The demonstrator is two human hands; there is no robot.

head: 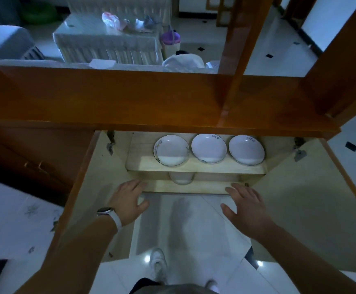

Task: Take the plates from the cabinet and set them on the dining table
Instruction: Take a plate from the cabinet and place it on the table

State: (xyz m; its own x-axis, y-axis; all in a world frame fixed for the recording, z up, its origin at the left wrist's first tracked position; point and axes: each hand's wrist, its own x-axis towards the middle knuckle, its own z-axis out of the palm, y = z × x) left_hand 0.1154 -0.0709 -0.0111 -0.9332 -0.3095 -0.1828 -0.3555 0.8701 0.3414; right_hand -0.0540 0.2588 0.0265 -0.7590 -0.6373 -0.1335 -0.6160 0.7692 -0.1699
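Note:
Three white plates stand in a row on the upper shelf (pixel 194 166) of the open cabinet: a flower-rimmed plate (pixel 171 150) on the left, a middle plate (pixel 209 148) and a right plate (pixel 246 150). Another white dish (pixel 181 178) shows partly on the shelf below. My left hand (pixel 128 198), with a watch on its wrist, reaches toward the cabinet's lower front edge with straight fingers and holds nothing. My right hand (pixel 247 203) is spread the same way at the right, also empty. Both hands are below the plates and apart from them.
Both cabinet doors hang open, the left door (pixel 83 187) and the right door (pixel 312 198) flanking my arms. A wooden counter (pixel 130 98) runs above the cabinet. Beyond it stands a cloth-covered table (pixel 109 39) with clutter. White tiled floor lies underfoot.

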